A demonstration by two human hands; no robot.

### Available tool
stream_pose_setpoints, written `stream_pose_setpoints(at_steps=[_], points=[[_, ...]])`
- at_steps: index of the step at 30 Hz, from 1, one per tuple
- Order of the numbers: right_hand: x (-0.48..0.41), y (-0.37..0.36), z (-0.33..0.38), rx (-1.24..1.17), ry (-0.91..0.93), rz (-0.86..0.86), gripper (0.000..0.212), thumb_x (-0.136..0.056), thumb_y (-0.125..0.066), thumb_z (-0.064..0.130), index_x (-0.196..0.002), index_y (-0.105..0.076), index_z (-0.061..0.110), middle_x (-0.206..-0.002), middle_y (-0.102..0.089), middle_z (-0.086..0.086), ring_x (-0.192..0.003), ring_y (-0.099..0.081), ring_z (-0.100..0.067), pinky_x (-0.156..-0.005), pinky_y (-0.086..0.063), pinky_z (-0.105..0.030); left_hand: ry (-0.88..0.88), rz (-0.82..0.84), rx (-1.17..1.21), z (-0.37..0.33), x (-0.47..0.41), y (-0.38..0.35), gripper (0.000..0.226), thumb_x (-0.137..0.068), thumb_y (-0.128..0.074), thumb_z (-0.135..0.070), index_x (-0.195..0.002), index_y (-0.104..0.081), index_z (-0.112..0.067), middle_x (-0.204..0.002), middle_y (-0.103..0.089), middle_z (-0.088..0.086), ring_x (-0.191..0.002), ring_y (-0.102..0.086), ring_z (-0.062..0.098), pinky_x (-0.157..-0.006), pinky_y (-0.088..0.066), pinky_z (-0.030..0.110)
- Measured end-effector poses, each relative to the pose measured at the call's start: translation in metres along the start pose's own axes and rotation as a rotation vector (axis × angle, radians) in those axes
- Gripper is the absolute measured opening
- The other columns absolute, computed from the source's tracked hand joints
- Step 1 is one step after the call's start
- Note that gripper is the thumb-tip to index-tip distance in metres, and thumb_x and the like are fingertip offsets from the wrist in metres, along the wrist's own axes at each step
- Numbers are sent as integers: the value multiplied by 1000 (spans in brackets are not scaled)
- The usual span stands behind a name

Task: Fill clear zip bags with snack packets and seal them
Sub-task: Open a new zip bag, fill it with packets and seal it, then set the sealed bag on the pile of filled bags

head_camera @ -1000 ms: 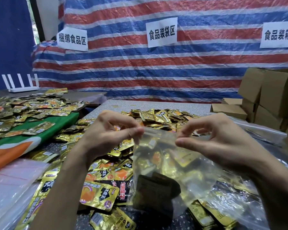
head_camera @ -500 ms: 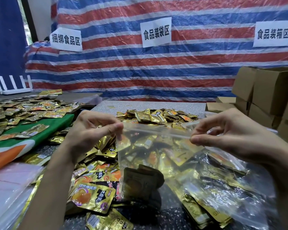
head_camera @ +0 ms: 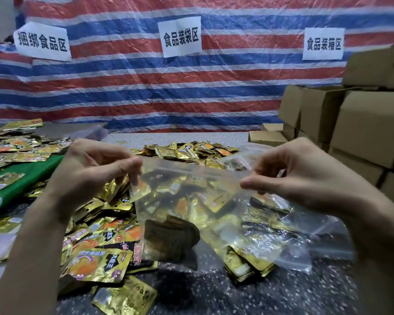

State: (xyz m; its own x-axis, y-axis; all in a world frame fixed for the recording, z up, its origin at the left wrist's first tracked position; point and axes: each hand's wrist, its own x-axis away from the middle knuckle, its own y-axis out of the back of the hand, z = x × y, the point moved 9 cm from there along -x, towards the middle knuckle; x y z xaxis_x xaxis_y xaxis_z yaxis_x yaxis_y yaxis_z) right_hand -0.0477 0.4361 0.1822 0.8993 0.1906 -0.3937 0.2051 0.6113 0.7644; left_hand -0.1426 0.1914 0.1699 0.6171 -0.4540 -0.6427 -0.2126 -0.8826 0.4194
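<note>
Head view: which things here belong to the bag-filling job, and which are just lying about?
Job in hand: clear zip bag, pinched at its top corners by the left hand and right hand; packets inside it; loose snack packets on the table.
Lying about: cardboard boxes; paper signs; striped tarp; green cloth.

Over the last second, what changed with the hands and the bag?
The left hand and right hand slid apart along the top edge of the clear zip bag, from near its middle toward its corners, pulling the edge straight. Unchanged: both still pinch that edge, the dark packet sits low inside, and loose snack packets lie around it.
</note>
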Motion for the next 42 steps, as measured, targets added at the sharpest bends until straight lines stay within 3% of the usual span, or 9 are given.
stream_pose_setpoints(at_steps=[5,13,19,21,24,27,30,36,42], points=[[49,43,-1,1,-84,-133,24,-74,-70,48,-72,-71,24,-58,-69,-1,-46,-61,-12,-45,-48,-22,-14,89,7,-36,1,-41,20,-80,-75,-41,-78,-78,-22,-63,-70,3,-50,-56,10,-44,-39,18],[105,115,-90,96,-431,-402,18,-88,-74,16,-72,-66,14,-51,-68,-6,-39,-63,-18,-36,-44,-21,211,234,272,-52,1,-183,21,-95,-64,-11,-78,-71,-1,-56,-67,9,-42,-54,14,-41,-39,18],[107,139,-178,34,-631,-678,4,-87,-69,16,-89,-66,18,-73,-75,-3,-66,-74,-21,-68,-62,-48,437,143,428,-32,-33,-273,24,-102,-50,-10,-94,-66,6,-86,-72,19,-64,-63,21,-51,-50,19],[94,123,-191,-14,-651,-616,31,-87,-69,19,-116,-61,18,-92,-73,-3,-82,-73,-23,-80,-60,-47,475,146,343,-18,-39,-293,23,-103,-48,-11,-101,-66,5,-98,-71,21,-74,-64,22,-58,-54,25],[79,87,-190,13,-624,-462,49,-89,-67,26,-135,-50,21,-107,-69,1,-76,-67,-4,-62,-52,-20,540,161,252,2,-35,-312,24,-100,-51,-12,-119,-60,0,-110,-68,21,-87,-67,26,-83,-57,43],[73,58,-178,40,-573,-442,36,-90,-64,26,-125,-58,22,-113,-68,2,-90,-65,-7,-76,-56,-29,587,136,263,11,-25,-309,47,-98,-55,-22,-142,-40,-13,-112,-64,6,-90,-66,18,-83,-56,37],[65,37,-154,65,-471,-493,25,-90,-64,22,-115,-64,22,-111,-67,4,-102,-61,-14,-93,-52,-38,545,43,243,12,-19,-283,42,-97,-58,-29,-136,-45,-22,-106,-63,-4,-89,-66,11,-76,-56,25],[48,-11,-117,-94,-293,-575,7,-91,-65,20,-96,-66,25,-95,-69,8,-90,-64,-9,-78,-53,-32,418,-148,141,15,13,-198,7,-95,-62,-27,-101,-64,-23,-95,-67,-8,-86,-63,3,-71,-53,20],[18,-85,-78,-312,-142,-463,16,-91,-68,20,-87,-64,35,-87,-68,15,-81,-63,6,-65,-47,-10,468,-225,-47,41,80,-114,4,-97,-61,-26,-95,-64,-26,-89,-66,-8,-74,-60,-2,-59,-44,10]])
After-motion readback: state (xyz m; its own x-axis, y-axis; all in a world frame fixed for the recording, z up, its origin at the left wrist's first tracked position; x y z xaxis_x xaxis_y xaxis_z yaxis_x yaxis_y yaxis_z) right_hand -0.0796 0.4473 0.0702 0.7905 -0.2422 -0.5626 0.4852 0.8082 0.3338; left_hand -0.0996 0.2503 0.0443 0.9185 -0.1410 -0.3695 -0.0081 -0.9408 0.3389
